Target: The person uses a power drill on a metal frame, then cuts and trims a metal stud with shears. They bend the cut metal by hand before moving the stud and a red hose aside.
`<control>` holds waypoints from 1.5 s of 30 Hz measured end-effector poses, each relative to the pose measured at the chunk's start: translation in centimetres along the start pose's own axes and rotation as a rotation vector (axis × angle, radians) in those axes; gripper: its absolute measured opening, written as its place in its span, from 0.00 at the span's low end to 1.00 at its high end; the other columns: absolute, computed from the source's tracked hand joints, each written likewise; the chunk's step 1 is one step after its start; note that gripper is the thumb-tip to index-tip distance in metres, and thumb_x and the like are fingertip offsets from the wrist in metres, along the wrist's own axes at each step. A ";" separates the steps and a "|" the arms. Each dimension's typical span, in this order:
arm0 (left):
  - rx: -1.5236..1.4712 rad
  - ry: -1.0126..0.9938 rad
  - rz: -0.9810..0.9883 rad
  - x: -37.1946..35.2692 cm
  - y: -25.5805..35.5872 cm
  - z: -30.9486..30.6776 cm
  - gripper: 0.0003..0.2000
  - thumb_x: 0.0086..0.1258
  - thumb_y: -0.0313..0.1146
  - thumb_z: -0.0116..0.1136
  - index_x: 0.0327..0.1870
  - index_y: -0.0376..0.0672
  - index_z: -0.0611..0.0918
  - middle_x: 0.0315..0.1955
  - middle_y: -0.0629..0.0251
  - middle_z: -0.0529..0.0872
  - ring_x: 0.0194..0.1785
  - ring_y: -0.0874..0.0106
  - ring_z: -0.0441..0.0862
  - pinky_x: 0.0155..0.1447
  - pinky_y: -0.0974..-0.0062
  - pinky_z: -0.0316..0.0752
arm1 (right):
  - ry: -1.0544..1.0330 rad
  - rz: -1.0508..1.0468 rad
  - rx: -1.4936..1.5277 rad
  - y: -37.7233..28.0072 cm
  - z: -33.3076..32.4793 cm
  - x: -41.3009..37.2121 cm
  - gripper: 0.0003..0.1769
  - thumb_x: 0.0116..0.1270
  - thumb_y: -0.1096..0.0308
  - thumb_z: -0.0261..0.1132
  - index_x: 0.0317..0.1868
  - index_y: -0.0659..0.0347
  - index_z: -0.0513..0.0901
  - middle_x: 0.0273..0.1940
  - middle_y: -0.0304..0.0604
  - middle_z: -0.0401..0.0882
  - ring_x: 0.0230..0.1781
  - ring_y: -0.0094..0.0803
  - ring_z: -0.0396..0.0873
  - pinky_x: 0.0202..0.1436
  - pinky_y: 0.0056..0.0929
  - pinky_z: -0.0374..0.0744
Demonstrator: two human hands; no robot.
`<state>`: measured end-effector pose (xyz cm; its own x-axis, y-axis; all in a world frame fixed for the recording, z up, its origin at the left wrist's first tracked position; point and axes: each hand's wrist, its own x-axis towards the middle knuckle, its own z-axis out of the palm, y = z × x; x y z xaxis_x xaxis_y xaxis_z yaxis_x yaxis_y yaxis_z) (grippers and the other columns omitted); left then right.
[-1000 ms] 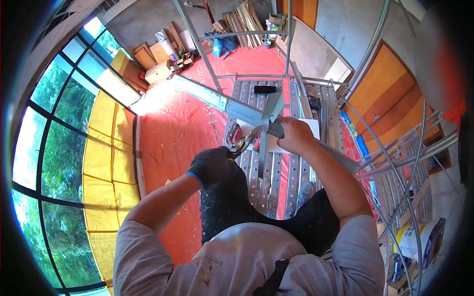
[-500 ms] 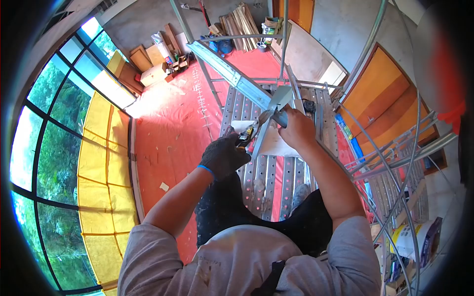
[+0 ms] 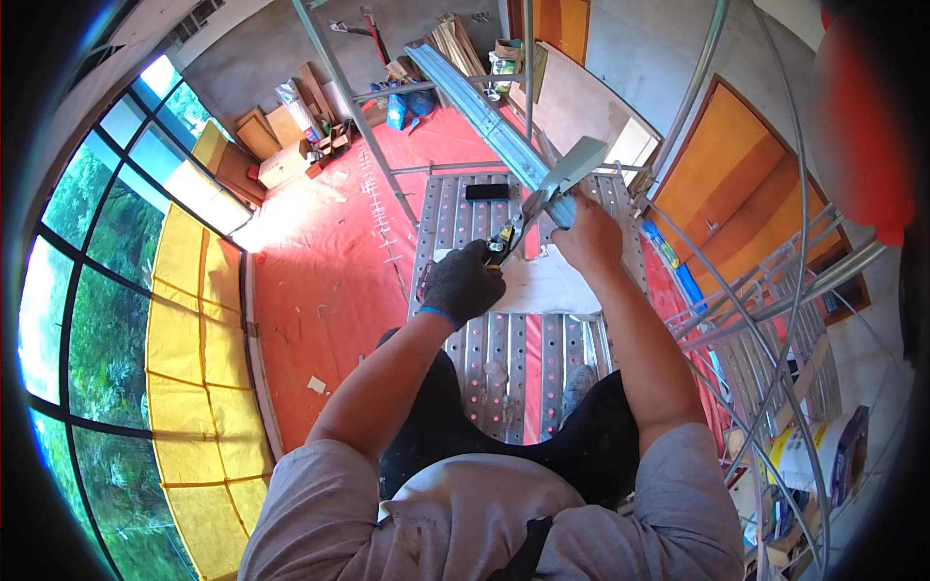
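Note:
My left hand [image 3: 463,283], in a dark glove, is closed around the handles of a pair of tin snips [image 3: 504,237] with yellow and black parts. The snips' jaws meet the near end of a long metal channel [image 3: 484,121], where a flat flange [image 3: 579,163] sticks out to the right. My bare right hand [image 3: 589,237] grips the channel near this end; its fingertips are partly hidden behind the metal. Below both hands lies a pale board [image 3: 542,286] on the perforated metal platform [image 3: 450,208]. A black phone [image 3: 486,192] rests beyond the snips.
Scaffold poles [image 3: 354,116] rise around the platform, and thin braces [image 3: 736,300] cross at the right. Red sheeting [image 3: 310,310] covers the floor below. Window panes with yellow covering [image 3: 208,387] stand left. Wood strips [image 3: 455,44] lean at the back wall.
The channel has swung steeper, its far end now reaching further back, and its near end has turned so the flange points right. Both hands shifted slightly. The phone on the platform has come into view.

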<state>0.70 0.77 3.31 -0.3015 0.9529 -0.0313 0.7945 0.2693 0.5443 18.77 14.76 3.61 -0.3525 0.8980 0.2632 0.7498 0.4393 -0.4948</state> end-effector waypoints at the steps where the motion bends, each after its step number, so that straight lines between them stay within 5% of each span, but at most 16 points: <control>1: 0.000 0.015 0.026 0.3 -0.2 0.2 0.18 0.63 0.41 0.61 0.50 0.42 0.85 0.41 0.45 0.89 0.47 0.47 0.87 0.53 0.51 0.80 | 0.007 0.015 -0.001 0.4 0.2 0.2 0.42 0.48 0.65 0.73 0.68 0.60 0.78 0.50 0.57 0.87 0.50 0.53 0.86 0.54 0.47 0.84; 10: 0.127 -0.031 0.072 1.5 -1.6 -0.3 0.16 0.60 0.40 0.63 0.48 0.47 0.86 0.40 0.48 0.89 0.46 0.47 0.87 0.50 0.51 0.81 | -0.106 0.033 0.025 1.8 0.3 0.3 0.44 0.46 0.62 0.74 0.70 0.49 0.78 0.48 0.59 0.88 0.49 0.54 0.87 0.55 0.46 0.84; 19: 0.145 0.028 0.031 -0.8 -3.0 -2.1 0.26 0.56 0.44 0.70 0.56 0.44 0.84 0.46 0.48 0.89 0.51 0.50 0.87 0.53 0.54 0.81 | -0.197 -0.002 0.088 1.3 -0.5 -0.1 0.44 0.51 0.64 0.70 0.74 0.55 0.74 0.53 0.61 0.86 0.54 0.53 0.85 0.59 0.45 0.83; 25: 0.039 -0.176 -0.011 -1.3 -2.7 -3.7 0.32 0.54 0.47 0.73 0.61 0.44 0.83 0.48 0.50 0.90 0.52 0.52 0.88 0.55 0.58 0.81 | -0.195 -0.055 0.072 0.9 -0.3 -0.2 0.44 0.50 0.65 0.71 0.73 0.50 0.75 0.51 0.59 0.87 0.52 0.54 0.86 0.57 0.46 0.83; 28: 0.020 -0.213 -0.041 -1.6 -2.3 -4.2 0.30 0.55 0.46 0.74 0.60 0.43 0.84 0.47 0.51 0.90 0.51 0.54 0.88 0.55 0.60 0.81 | -0.191 -0.067 0.097 1.1 -0.1 -0.1 0.45 0.44 0.60 0.75 0.68 0.59 0.78 0.53 0.59 0.86 0.52 0.54 0.86 0.59 0.45 0.83; 34: -0.015 -0.255 -0.022 -2.0 -2.9 -5.0 0.23 0.57 0.47 0.70 0.53 0.45 0.87 0.45 0.51 0.90 0.49 0.54 0.88 0.53 0.60 0.80 | -0.144 -0.126 0.102 1.4 0.3 -0.3 0.43 0.48 0.66 0.73 0.71 0.49 0.77 0.51 0.57 0.87 0.52 0.53 0.86 0.56 0.46 0.83; 45: -0.119 -0.327 -0.063 -2.3 -3.0 -5.2 0.29 0.55 0.43 0.76 0.59 0.41 0.85 0.46 0.52 0.90 0.50 0.59 0.87 0.57 0.64 0.79 | -0.168 -0.138 0.119 1.0 0.0 -0.2 0.43 0.48 0.66 0.74 0.70 0.54 0.77 0.52 0.58 0.86 0.52 0.53 0.86 0.57 0.45 0.83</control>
<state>-3.79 -2.92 6.13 -0.1475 0.9344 -0.3241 0.7070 0.3288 0.6261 19.58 15.06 3.06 -0.5427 0.8163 0.1981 0.6202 0.5484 -0.5609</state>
